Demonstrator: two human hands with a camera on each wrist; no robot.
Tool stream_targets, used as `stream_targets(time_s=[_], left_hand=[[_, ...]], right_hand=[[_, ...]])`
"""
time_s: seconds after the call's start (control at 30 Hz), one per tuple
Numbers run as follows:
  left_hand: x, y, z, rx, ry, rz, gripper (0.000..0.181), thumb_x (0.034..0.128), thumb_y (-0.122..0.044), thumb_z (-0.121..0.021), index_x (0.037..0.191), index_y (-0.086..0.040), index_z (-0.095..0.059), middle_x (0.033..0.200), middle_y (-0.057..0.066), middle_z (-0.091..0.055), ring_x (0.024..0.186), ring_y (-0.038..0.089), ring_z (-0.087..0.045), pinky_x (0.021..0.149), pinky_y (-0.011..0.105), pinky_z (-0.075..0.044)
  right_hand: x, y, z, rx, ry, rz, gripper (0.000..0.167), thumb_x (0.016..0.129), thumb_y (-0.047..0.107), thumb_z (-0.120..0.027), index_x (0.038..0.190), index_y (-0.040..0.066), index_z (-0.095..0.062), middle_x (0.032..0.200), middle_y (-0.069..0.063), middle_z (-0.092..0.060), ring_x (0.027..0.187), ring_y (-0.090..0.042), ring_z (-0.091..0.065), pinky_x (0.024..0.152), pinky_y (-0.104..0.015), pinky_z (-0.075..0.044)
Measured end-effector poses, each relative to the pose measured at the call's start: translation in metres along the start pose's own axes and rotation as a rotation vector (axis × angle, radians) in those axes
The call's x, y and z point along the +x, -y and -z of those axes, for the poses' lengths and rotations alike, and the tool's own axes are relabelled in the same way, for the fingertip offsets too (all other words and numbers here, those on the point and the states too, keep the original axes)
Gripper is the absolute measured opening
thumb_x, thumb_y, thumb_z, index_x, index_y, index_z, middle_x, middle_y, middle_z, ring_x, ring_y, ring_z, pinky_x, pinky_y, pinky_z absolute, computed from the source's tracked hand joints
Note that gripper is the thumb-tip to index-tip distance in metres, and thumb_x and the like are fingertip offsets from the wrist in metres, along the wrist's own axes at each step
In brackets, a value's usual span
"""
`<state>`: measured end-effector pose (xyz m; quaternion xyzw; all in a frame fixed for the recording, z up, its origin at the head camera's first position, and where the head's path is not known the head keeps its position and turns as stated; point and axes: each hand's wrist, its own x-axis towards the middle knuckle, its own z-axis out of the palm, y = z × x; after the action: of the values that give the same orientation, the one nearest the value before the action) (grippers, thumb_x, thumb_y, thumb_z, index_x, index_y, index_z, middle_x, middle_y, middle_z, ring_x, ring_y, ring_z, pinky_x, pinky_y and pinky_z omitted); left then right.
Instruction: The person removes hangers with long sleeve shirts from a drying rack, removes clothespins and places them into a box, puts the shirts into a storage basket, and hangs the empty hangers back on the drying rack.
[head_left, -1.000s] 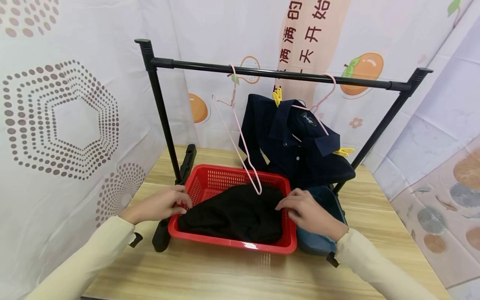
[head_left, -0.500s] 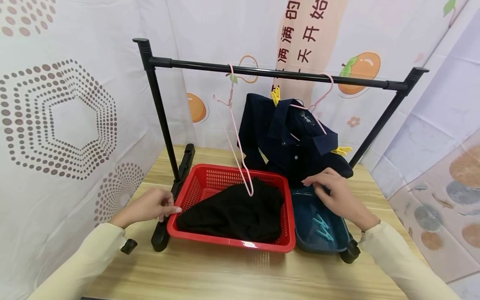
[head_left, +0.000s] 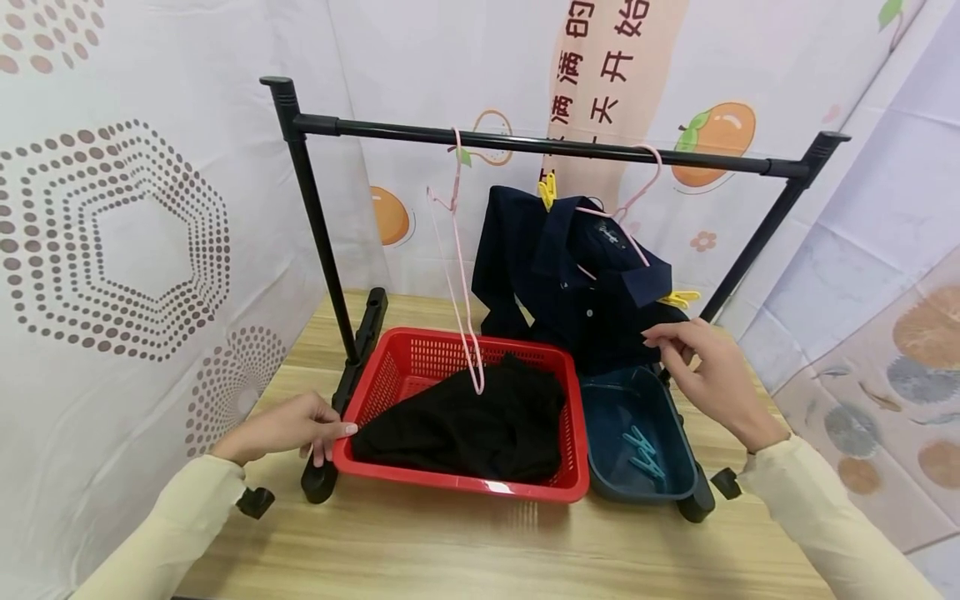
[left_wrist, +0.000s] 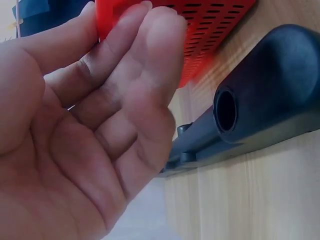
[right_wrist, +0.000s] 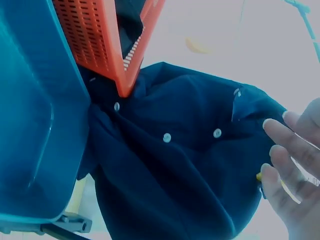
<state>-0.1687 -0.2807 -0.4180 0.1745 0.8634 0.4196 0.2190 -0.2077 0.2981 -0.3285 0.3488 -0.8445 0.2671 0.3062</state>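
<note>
Left hand (head_left: 296, 425) is gripping the near left corner of a rectangular red plastic basket (head_left: 465, 486) with perforated walls, its thumb lying on the rim and its other fingers curling below, outside the wall. Right hand (head_left: 708, 375) is holding nothing; its loosely bent fingers are hovering above the far right part of a rounded dark blue plastic tray (head_left: 611, 400), close to the lower right edge of a dark navy collared shirt (head_left: 555, 292) with pale buttons. Whether the fingertips are touching that cloth, I cannot tell.

Inside the basket, a bunched black cloth garment (head_left: 468, 425) is lying across the bottom. Above it, a bare pink hanger (head_left: 454, 202) is dangling from the black tubular rack (head_left: 525, 145), its lower end overlapping the garment in the head view. Farther right, another pink hanger (head_left: 619, 214) is carrying the shirt, with yellow clips (head_left: 547, 192) pinching the shoulders and the lower cloth drooping behind the basket and tray. Slim turquoise clips (head_left: 651, 469) are resting in the tray, which is standing just beside the basket on a pale wood-grain bench (head_left: 450, 550).
</note>
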Motion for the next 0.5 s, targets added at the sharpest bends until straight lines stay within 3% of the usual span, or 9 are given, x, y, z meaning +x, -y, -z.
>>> stream_targets(time_s=[0.2,0.5], left_hand=[[-0.002,0.001,0.001,-0.014,0.038,-0.006,0.038,0.1031,-0.031,-0.064,0.075,-0.006,-0.072,0.068,0.014,-0.069,0.061,0.033,-0.067,0.049,0.028,-0.048],[-0.001,0.004,0.002,-0.055,0.072,0.010,0.036,0.1038,-0.028,-0.063,0.079,-0.004,-0.072,0.072,0.012,-0.069,0.063,0.027,-0.067,0.053,0.034,-0.052]], right_hand=[[0.000,-0.006,0.010,-0.045,-0.077,-0.044,0.027,0.092,-0.008,-0.063,0.114,0.003,-0.074,0.097,-0.005,-0.074,0.076,0.002,-0.054,0.063,-0.013,-0.043],[-0.004,-0.018,0.025,-0.124,-0.191,-0.162,0.023,0.094,-0.002,-0.066,0.114,0.004,-0.075,0.090,-0.005,-0.073,0.072,0.007,-0.052,0.065,-0.007,-0.040]])
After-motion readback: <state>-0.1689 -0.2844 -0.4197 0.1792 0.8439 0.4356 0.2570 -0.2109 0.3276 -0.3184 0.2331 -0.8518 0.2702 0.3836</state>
